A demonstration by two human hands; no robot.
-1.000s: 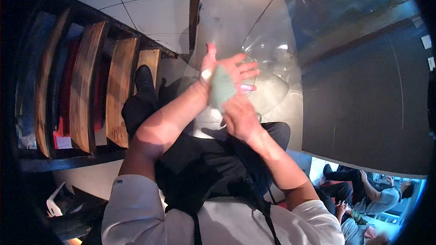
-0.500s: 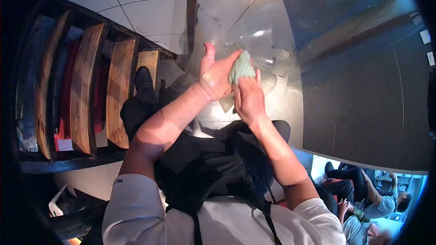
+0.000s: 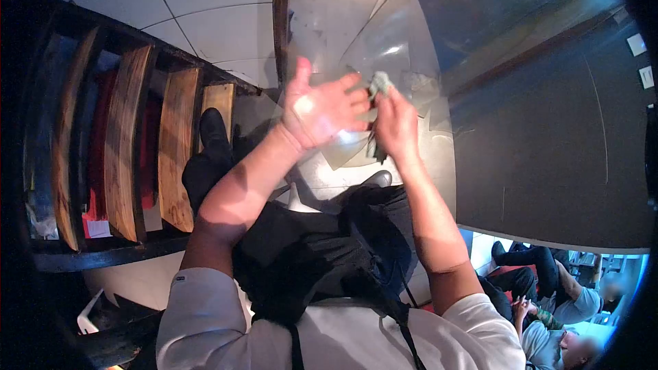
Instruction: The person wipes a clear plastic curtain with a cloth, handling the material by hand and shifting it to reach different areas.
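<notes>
At centre, the cloth (image 3: 378,86) is now gripped higher by the right hand (image 3: 397,129); the left hand (image 3: 321,108) is opened flat on the glass (image 3: 404,44), with wooden steps (image 3: 175,147) at left.

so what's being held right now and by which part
The right hand pinches a green cloth near its top, the rest hanging down. The left hand is open and grips nothing.

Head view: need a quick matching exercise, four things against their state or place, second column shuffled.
Things:
1. left hand
2. right hand
3. green cloth
4. black shoe

States or places:
A. next to the wooden steps
B. fingers spread open
C. closed in a pinch
D. bunched at the fingertips, tail hanging down

Pairs: 1-B, 2-C, 3-D, 4-A
</notes>
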